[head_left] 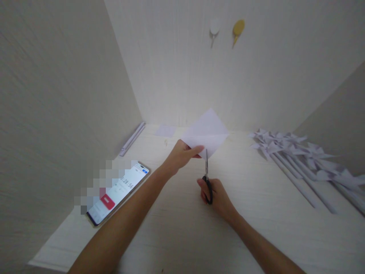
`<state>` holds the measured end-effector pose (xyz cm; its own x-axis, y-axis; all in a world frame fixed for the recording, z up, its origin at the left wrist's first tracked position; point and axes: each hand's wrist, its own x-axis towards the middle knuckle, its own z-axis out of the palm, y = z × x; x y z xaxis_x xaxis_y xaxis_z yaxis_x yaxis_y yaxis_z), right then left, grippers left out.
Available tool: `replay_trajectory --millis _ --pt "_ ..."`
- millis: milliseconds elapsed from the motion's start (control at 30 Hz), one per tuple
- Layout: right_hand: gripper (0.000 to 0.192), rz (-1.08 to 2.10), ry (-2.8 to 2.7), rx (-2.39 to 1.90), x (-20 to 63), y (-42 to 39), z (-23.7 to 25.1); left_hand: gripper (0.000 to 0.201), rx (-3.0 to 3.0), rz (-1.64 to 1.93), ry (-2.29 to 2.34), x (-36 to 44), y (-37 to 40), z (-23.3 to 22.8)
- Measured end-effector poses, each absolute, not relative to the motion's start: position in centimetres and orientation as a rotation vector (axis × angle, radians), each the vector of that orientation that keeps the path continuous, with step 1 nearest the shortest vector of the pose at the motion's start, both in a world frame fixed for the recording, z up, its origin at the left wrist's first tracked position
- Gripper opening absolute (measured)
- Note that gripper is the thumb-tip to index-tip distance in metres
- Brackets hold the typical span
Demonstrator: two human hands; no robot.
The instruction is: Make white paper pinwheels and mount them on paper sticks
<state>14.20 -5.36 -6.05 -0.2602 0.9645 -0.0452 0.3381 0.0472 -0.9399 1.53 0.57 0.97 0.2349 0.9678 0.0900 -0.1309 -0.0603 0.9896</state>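
Note:
A square sheet of pale lilac-white paper [209, 127] is held up by its near left edge, one corner pointing toward me. My left hand [184, 153] pinches it, thumb on top and fingers beneath. A crease runs across the sheet. My right hand [215, 194] grips black-handled scissors [209, 190], fingers in the loops. Their blades [207, 163] point away from me, with the tip at the paper's near corner. Whether the blades are parted is too small to tell.
At right lie several paper pinwheels [285, 146] with rolled paper sticks [296, 180]. A phone [122, 194] showing a timer lies at left. Behind are rolled paper tubes [132, 139], a flat paper piece [165, 131] and small pins [165, 142]. Two hooks [238, 27] are on the back wall.

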Motion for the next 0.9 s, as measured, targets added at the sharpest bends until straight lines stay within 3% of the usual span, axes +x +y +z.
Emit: replay_trajectory --millis 900 --pt "0.053 1.203 -1.638 -1.266 14.22 -5.06 -6.0 0.021 1.35 1.011 0.928 2.01 0.27 0.45"
